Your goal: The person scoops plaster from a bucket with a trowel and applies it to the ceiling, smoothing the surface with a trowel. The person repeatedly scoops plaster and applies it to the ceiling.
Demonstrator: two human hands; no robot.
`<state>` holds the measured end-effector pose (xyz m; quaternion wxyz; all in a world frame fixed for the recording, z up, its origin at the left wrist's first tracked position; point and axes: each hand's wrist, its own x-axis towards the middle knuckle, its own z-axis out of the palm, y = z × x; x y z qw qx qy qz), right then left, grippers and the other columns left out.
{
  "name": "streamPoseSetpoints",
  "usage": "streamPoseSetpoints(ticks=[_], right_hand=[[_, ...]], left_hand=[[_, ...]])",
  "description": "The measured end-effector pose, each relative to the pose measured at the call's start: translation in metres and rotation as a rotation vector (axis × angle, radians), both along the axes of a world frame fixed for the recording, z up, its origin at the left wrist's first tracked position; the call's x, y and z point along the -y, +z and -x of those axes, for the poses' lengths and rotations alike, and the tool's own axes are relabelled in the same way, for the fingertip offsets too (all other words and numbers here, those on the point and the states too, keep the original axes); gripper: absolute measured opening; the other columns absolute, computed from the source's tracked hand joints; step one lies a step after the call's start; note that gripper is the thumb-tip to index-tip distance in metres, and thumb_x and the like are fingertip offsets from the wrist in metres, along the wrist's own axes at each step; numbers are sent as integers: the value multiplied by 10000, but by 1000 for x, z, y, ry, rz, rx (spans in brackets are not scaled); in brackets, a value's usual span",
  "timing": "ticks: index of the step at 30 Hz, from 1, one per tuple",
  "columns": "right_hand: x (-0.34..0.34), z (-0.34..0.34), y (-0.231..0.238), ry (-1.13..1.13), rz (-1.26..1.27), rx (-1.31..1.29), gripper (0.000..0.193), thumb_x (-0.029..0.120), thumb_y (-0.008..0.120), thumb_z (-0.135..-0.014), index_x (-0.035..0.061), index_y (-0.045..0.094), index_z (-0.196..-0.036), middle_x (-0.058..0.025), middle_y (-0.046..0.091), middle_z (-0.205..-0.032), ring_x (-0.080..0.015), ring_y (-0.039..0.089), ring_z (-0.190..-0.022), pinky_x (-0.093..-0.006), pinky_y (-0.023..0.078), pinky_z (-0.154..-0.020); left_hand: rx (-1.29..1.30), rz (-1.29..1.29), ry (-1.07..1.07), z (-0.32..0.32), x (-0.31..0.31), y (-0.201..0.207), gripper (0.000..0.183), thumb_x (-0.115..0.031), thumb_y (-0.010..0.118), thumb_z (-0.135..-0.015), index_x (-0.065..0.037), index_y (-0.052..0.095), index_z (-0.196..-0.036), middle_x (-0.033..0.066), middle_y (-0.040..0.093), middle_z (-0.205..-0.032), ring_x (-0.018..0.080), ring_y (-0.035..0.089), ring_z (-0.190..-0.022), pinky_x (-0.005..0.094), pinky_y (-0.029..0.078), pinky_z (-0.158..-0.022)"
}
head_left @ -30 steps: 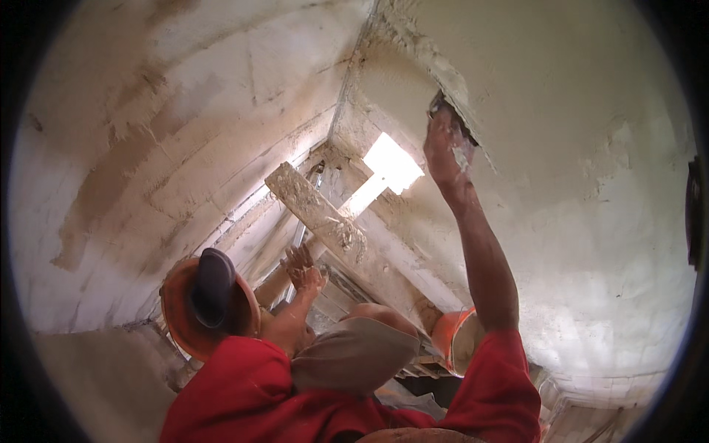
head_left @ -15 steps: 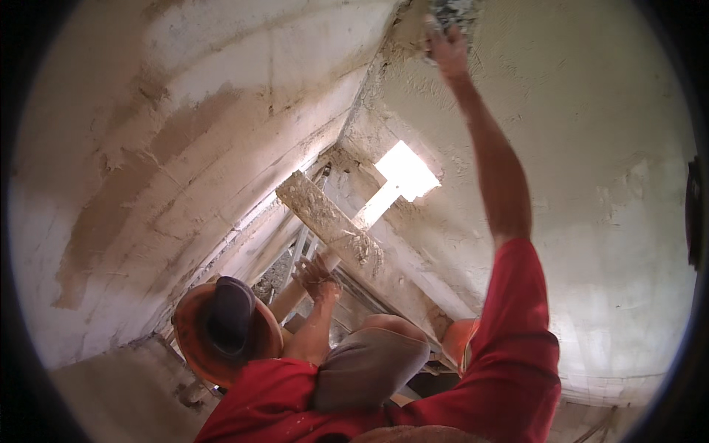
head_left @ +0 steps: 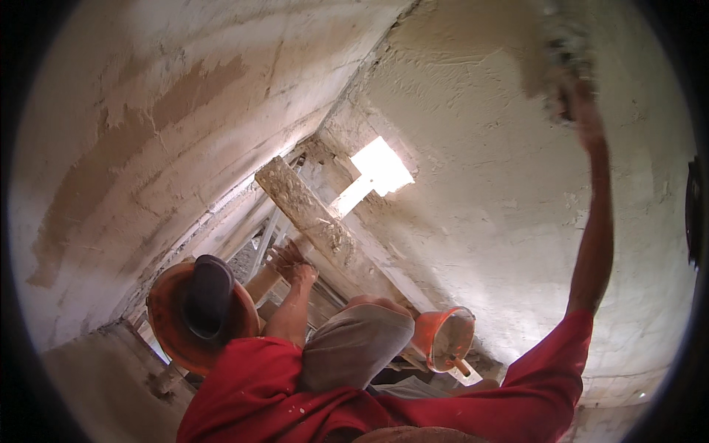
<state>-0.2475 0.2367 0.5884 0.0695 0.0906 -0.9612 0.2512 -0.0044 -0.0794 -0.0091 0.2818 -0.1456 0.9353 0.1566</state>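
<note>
We see the right hand (head_left: 585,109) high at the right, fingers clamped on a blurred trowel (head_left: 570,48), which is up at the plastered wall (head_left: 502,177); whether it touches, we cannot tell. Left hand (head_left: 293,264) near the rough plank (head_left: 306,210), fingers apart. We note an orange bucket (head_left: 422,331) beside the bent knee (head_left: 362,332).

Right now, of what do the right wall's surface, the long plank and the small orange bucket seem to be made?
The right wall's surface: probably plaster, matte, with ridged spreading marks near the top.
The long plank: likely wood, rough, from its board shape; pale crust hides any clear grain.
The small orange bucket: seemingly plastic, smooth, from its even colour and thin rim.
</note>
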Motion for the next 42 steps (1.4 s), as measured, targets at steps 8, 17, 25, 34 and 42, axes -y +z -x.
streamPoseSetpoints(ticks=[8,17,25,34,42], right_hand=[[102,62,-242,143,-619,90,456,382,467,-947,-42,486,-1113,-290,574,-1039,-414,572,-929,-503,442,-816],[106,92,-188,88,-620,-162,427,410,476,-947,-16,482,-954,-223,569,-832,-341,543,-754,-501,422,-720],[109,90,-25,113,-797,-259,486,471,510,-914,-13,551,-910,-123,559,-759,-250,555,-728,-424,444,-665],[129,58,127,-39,-475,-199,385,453,528,-900,93,499,-769,11,449,-620,-82,413,-509,-252,353,-469],[127,54,183,-173,-258,-249,409,487,468,-910,128,411,-1099,-73,384,-1045,-180,365,-915,-315,296,-784]], left_hand=[[-81,-50,-3,1,3,-51,1087,-648,537,-736,-31,38,-1479,368,46,-1462,587,36,-1329,725,82,-1008],[-114,-50,88,-4,1,-41,1156,-621,653,-679,-47,53,-1483,306,26,-1498,481,32,-1383,666,58,-1061],[-117,37,4,-16,5,-4,1045,-705,454,-763,-27,104,-1477,331,59,-1485,546,57,-1352,683,108,-1036],[-147,61,29,-12,5,-14,1006,-687,446,-776,-25,144,-1471,333,90,-1481,526,100,-1356,668,133,-1041],[-34,-93,-73,-13,0,-27,951,-642,445,-792,-20,186,-1463,311,129,-1483,493,149,-1360,650,158,-1046]])
